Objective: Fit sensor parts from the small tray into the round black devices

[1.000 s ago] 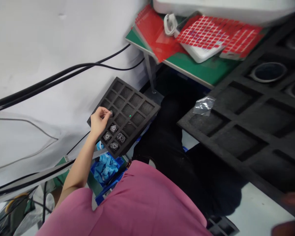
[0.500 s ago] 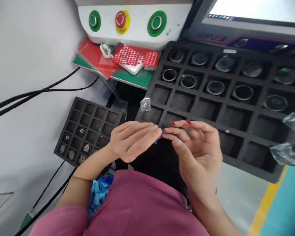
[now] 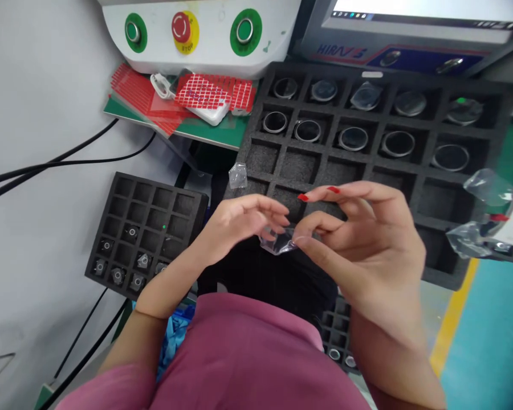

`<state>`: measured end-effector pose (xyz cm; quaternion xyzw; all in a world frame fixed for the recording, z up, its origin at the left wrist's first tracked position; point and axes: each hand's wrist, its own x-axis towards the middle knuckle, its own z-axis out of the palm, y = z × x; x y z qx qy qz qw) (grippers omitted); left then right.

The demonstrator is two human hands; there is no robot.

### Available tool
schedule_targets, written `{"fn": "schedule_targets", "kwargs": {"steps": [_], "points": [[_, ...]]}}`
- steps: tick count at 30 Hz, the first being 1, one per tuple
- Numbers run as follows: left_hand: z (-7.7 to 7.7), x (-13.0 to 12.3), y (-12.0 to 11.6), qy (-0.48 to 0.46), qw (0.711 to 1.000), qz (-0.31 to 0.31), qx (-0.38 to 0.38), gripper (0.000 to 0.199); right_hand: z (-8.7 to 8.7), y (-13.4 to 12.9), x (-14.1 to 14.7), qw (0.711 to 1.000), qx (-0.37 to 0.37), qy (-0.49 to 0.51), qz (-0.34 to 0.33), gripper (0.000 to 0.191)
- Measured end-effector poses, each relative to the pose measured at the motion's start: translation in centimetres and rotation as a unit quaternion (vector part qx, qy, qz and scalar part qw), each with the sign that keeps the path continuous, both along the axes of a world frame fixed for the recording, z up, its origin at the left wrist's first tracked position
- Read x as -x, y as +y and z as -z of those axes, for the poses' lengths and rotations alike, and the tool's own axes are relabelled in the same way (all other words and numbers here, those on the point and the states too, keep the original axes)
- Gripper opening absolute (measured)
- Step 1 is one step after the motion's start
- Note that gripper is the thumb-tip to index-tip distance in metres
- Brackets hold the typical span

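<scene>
My right hand (image 3: 363, 245) pinches a crumpled clear plastic film (image 3: 277, 244) between thumb and a bent finger, with its other fingers raised and curved. Just left of the film is my left hand (image 3: 248, 219), its fingers loosely bent and apart. Its fingertips overlap the film's edge, and whether they touch it I cannot tell. Both hands are above my lap, at the near edge of a large black foam tray (image 3: 243, 151). Round dark discs, such as this one (image 3: 308, 131), sit in the tray's two far rows. Another clear plastic scrap (image 3: 238, 175) lies on its left edge.
A smaller foam tray (image 3: 122, 253) with small wrapped parts stands at left. Red grid sheets (image 3: 141, 97) and a white device (image 3: 214, 114) lie below a button panel (image 3: 216, 51). More plastic wrap (image 3: 468, 239) is at right, a monitor (image 3: 410, 40) behind. Black cables (image 3: 68, 159) cross the left.
My left hand has turned, and its fingers have spread from a flat, closed shape. My right hand has moved to the right, and the plastic film now shows between the hands. The view has shifted.
</scene>
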<state>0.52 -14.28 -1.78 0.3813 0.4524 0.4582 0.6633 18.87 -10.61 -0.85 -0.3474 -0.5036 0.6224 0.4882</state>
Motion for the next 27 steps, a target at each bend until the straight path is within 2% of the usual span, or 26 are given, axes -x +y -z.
{"fn": "schedule_targets", "kwargs": {"steps": [2, 4, 7, 9, 13, 16, 22, 27], "points": [[-0.2, -0.5, 0.3, -0.003, 0.999, -0.001, 0.032, 0.038, 0.0, 0.4, -0.2, 1.000, -0.005, -0.009, -0.012, 0.048], [-0.4, -1.3, 0.4, 0.005, 0.999, -0.038, -0.003, 0.033, 0.1, 0.5, -0.1, 0.999, -0.047, -0.006, 0.016, 0.047], [-0.6, -2.6, 0.1, 0.044, 0.980, -0.150, -0.120, 0.024, 0.2, -0.2, 0.2, 0.969, -0.168, -0.012, 0.179, 0.050], [-0.6, -3.3, -0.1, 0.084, 0.956, -0.210, -0.186, 0.021, 0.3, -1.1, 0.4, 0.946, -0.211, -0.027, 0.244, 0.055], [-0.7, -4.3, -0.4, 0.141, 0.923, -0.245, -0.262, 0.020, 0.4, -2.3, 0.7, 0.960, -0.202, -0.018, 0.192, 0.069], [-0.8, -4.6, -0.5, 0.172, 0.908, -0.244, -0.293, 0.019, 0.4, -2.6, 0.9, 0.964, -0.182, -0.011, 0.192, 0.070], [-1.0, -5.2, -0.7, 0.184, 0.909, -0.233, -0.291, 0.018, 0.2, -2.7, 0.7, 0.970, -0.135, -0.011, 0.202, 0.066], [-0.7, -5.4, -0.6, 0.182, 0.906, -0.229, -0.307, 0.017, 0.2, -2.7, 0.7, 0.967, -0.129, -0.008, 0.220, 0.059]]}}
